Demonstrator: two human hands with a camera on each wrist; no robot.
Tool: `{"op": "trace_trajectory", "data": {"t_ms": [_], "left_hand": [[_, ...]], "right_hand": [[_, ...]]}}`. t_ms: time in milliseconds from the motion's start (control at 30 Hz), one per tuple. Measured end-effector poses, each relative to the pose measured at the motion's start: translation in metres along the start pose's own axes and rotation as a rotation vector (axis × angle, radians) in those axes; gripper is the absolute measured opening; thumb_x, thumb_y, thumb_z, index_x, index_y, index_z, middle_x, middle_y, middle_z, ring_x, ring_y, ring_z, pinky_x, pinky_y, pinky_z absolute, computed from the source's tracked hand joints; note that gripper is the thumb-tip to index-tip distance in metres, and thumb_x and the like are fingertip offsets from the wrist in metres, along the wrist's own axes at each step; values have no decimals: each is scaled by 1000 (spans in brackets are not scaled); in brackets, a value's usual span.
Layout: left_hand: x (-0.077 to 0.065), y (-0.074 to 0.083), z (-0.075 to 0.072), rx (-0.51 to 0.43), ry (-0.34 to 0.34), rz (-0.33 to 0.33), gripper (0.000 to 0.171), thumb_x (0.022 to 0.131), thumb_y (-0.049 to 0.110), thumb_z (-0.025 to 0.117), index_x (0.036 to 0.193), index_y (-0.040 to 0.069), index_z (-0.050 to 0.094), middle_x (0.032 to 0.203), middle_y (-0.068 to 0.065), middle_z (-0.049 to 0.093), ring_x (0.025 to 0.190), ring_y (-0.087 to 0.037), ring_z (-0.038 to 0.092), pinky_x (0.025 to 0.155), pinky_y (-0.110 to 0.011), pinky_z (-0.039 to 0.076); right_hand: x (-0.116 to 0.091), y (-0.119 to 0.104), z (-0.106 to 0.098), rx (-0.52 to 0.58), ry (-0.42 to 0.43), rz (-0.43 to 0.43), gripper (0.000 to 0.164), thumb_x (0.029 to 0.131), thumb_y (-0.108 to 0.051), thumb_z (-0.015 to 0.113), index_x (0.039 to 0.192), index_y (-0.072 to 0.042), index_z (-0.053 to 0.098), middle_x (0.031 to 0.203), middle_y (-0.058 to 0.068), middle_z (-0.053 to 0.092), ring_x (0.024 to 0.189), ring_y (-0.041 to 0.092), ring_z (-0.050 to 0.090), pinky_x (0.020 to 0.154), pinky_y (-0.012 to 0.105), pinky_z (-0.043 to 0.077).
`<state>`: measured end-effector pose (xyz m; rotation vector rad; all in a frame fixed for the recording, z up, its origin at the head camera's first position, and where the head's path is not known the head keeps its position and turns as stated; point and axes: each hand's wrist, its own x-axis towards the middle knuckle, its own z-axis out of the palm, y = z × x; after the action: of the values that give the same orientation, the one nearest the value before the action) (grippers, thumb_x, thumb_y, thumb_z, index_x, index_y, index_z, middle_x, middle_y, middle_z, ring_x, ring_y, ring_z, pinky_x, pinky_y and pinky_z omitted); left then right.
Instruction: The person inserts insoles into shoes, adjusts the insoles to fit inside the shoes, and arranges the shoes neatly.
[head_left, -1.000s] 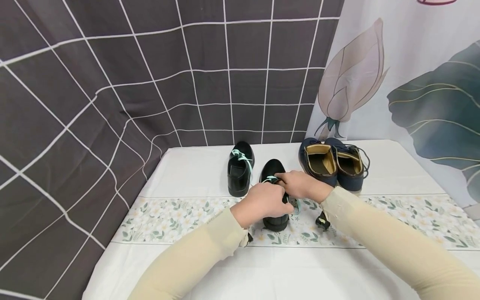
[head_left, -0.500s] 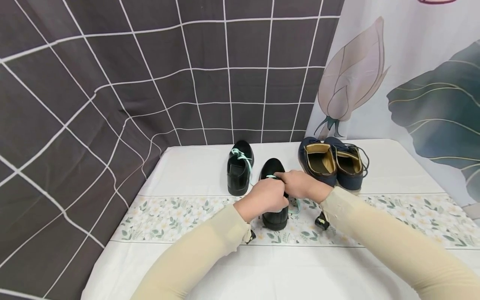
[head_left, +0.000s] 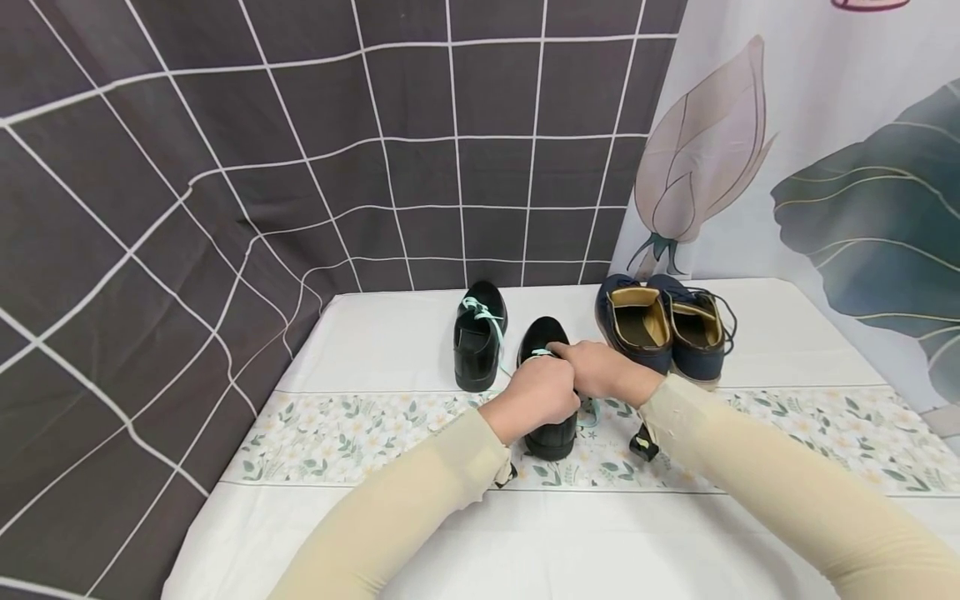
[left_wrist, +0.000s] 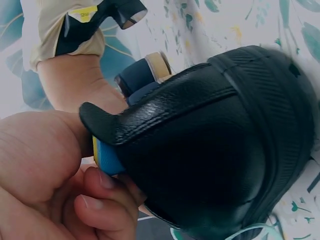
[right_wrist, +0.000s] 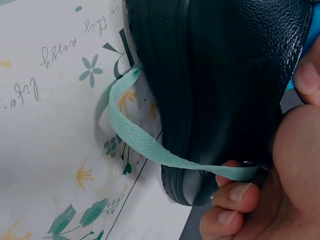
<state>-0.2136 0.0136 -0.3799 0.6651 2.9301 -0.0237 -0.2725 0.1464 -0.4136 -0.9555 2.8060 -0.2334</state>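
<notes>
A black leather lace-up shoe (head_left: 553,442) stands on the table, toe pointing away. My left hand (head_left: 536,396) is over its opening with curled fingers. In the left wrist view, those fingers are beside a blue part (left_wrist: 109,159) at the shoe's mouth; what they hold is hidden. My right hand (head_left: 595,367) is on the shoe's right front, thumb over the top. A mint-green shoelace (right_wrist: 145,142) loops from the shoe's side into the curled fingers of the right hand. The matching black shoe (head_left: 475,354), with mint laces, stands just behind and left.
A pair of navy shoes (head_left: 699,333) with tan lining and dark laces stands at the back right. The table has a white cloth (head_left: 360,342) with a floral band (head_left: 337,437). Dark gridded fabric (head_left: 420,167) hangs behind and to the left.
My left hand has shifted slightly right and away from me over the shoe's opening, closer to the right hand. The right hand and the shoes stay nearly in place.
</notes>
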Motion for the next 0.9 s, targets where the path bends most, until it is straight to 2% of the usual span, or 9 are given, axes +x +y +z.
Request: {"op": "trace_trajectory", "data": {"t_ms": [167, 300, 500, 667, 800, 900], "left_hand": [[4, 0, 5, -28, 4, -11, 19, 96, 26, 61, 96, 14, 76, 97, -1, 74, 84, -17, 70, 75, -31, 57], [8, 0, 7, -48, -3, -37, 20, 97, 28, 61, 99, 15, 76, 92, 0, 72, 81, -16, 69, 72, -30, 57], [12, -1, 13, -27, 18, -45, 20, 98, 30, 61, 96, 16, 76, 86, 1, 71, 75, -15, 68, 68, -30, 57], [16, -3, 18, -22, 21, -68, 20, 98, 30, 61, 94, 16, 76, 88, 0, 72, 76, -16, 68, 66, -31, 56], [16, -4, 20, -21, 39, -77, 21, 98, 30, 61, 93, 16, 75, 83, 0, 70, 71, -17, 67, 60, -30, 55], [15, -5, 21, -5, 64, -59, 22, 99, 31, 61, 90, 16, 75, 75, 0, 67, 66, -16, 66, 54, -29, 52]], "right_hand": [[1, 4, 2, 38, -13, -1, 52, 103, -20, 53, 149, 1, 43, 95, 10, 71, 82, 22, 66, 72, 38, 50], [0, 6, 2, 79, -17, -2, 50, 105, -20, 47, 150, 1, 41, 92, 8, 70, 78, 17, 64, 71, 36, 47], [0, 5, 0, 112, -21, 5, 49, 106, -20, 44, 151, 0, 41, 95, 8, 70, 76, 15, 62, 70, 36, 46], [0, 7, 3, 127, -25, 19, 49, 107, -22, 41, 152, -2, 40, 98, 9, 70, 79, 16, 63, 72, 37, 47], [1, 9, 5, 132, -18, 16, 49, 108, -24, 40, 152, -3, 41, 102, 10, 70, 82, 17, 64, 75, 38, 48], [1, 9, 5, 124, -4, 14, 48, 107, -23, 41, 151, -3, 42, 104, 11, 71, 82, 18, 65, 76, 39, 50]]}}
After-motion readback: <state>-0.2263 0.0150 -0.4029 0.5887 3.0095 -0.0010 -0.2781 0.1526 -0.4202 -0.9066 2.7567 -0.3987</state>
